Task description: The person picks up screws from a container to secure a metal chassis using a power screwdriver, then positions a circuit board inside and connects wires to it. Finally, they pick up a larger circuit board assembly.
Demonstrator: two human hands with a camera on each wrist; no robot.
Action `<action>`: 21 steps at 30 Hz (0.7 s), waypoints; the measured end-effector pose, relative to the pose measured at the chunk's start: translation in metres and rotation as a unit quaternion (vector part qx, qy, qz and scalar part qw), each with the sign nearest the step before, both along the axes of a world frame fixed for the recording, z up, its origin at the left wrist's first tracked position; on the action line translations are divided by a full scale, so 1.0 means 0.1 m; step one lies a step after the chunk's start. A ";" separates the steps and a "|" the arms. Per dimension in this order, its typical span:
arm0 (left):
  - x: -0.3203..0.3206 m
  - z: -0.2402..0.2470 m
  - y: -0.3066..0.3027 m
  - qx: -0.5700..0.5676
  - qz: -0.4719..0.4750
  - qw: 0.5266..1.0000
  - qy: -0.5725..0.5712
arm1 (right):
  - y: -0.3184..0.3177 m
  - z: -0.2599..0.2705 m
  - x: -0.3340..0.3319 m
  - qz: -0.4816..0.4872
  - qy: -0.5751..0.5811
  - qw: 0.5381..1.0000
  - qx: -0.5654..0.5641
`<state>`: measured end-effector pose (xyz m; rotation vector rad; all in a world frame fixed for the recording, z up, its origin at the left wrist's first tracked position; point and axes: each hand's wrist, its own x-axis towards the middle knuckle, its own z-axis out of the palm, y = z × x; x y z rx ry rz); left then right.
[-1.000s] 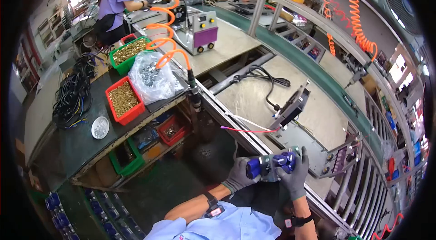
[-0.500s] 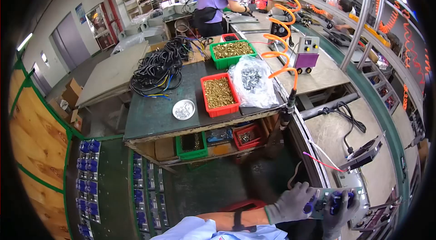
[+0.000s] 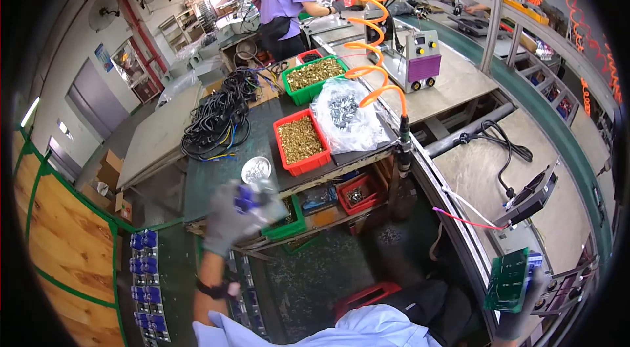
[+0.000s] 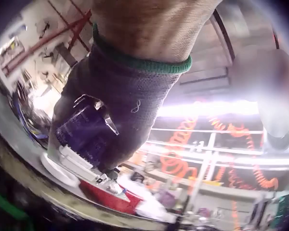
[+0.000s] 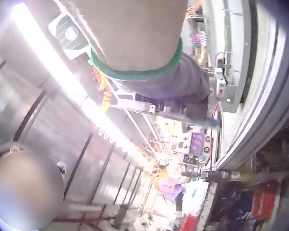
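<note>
Gripping a blue part [image 3: 246,197], the gloved left hand [image 3: 230,219], blurred, hung near a white dish [image 3: 256,169] on a dark table [image 3: 213,174]; farther right, the gloved right hand [image 3: 523,309] pinched a green circuit board [image 3: 506,279] by one side, near a metal rail [image 3: 467,248].

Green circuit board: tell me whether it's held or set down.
Held: in the head view, the right hand grips the green circuit board along one side.
</note>
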<state>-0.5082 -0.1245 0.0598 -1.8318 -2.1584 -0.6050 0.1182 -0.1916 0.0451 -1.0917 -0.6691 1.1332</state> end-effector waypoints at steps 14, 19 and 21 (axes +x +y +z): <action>-1.98 -0.65 0.68 -0.161 0.244 0.955 -0.040 | -0.07 0.35 0.89 -0.076 -0.060 0.994 -0.045; -1.90 -0.61 0.75 -0.108 0.300 0.948 -0.003 | 0.30 0.28 0.97 -0.210 -0.589 0.759 -0.180; -1.69 -0.52 0.81 -0.066 0.292 0.954 0.019 | 0.46 0.31 0.87 -0.209 -0.643 0.708 -0.205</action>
